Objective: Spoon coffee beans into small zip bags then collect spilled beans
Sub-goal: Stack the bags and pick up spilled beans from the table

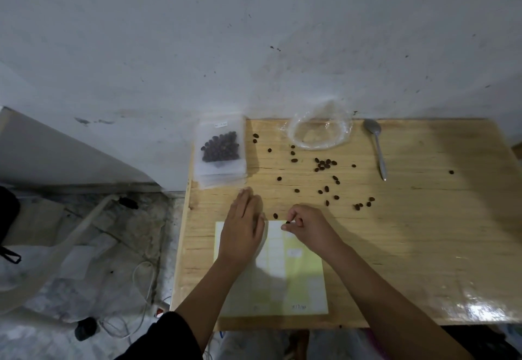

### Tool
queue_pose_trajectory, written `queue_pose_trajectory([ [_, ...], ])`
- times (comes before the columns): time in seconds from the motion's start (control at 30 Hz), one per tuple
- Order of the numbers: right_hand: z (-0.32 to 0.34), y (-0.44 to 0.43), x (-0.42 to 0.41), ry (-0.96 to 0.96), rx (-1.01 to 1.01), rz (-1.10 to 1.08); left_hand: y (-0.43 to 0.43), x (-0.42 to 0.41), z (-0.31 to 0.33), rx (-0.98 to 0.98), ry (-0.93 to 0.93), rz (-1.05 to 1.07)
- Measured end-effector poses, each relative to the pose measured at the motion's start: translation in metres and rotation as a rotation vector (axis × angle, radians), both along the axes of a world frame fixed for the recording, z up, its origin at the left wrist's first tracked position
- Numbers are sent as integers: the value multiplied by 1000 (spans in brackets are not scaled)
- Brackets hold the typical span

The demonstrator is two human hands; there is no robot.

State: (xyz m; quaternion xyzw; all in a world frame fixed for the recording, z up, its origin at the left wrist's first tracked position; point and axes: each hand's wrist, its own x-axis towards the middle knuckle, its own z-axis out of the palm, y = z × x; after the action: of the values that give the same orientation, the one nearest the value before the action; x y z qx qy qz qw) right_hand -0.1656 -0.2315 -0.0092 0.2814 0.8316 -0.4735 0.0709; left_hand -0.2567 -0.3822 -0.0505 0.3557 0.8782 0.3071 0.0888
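Pinching a single bean [288, 222] between thumb and forefinger, the right hand [309, 225] sits low over the far edge of the sheet [296, 289], its other fingers curled under. This is a narrow grip suited to a thing this small. A second bean [275, 215] lies just beyond, between the two hands.

Left hand [243, 227]: flat, fingers straight and together, holding nothing, laid across the sheet's far left corner with fingertips on bare table [423, 232]. Likely a steadying palm or a stop for rolling beans; which, cannot be told.

Loose beans [324, 164]: scattered over mid-table, densest in a small cluster near the open bag, thinner toward the hands, one stray far right. Collection looks barely begun.

Filled bag [220, 148]: far left corner, atop a stack [223, 180] of empty ones, well apart from the spill — apparently parked out of the way as finished.

Open bag [319, 133]: clear, mouth gaping, against the wall [254, 49] — a probable destination for gathered beans.

Spoon [377, 150]: right of the open bag, bowl toward the wall, near no hand; seemingly set aside, fingers serving better for single beans.
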Motion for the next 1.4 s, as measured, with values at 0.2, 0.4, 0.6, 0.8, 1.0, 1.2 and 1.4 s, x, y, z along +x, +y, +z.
queue_pose_trajectory([
  [0.2, 1, 0, 3, -110, 153, 183, 0, 1, -3, -19, 14, 1],
  [0.4, 5, 5, 3, 43, -263, -106, 0, 0, -3, -7, 12, -3],
  [0.6, 8, 4, -9, 187, -475, -365, 0, 1, 0, -7, 7, 6],
  [0.8, 0, -9, -24, 73, -74, -64, -1, 3, 3, 4, 12, -6],
  [1.0, -4, -13, -32, 32, 2, 23, 0, 1, 2, -6, 31, -11],
  [1.2, -8, -14, -28, -40, 179, 203, 0, 2, 3, 4, 26, 4],
  [1.4, 13, -1, -14, -12, -169, -145, 6, 7, 4, -5, 27, 4],
])
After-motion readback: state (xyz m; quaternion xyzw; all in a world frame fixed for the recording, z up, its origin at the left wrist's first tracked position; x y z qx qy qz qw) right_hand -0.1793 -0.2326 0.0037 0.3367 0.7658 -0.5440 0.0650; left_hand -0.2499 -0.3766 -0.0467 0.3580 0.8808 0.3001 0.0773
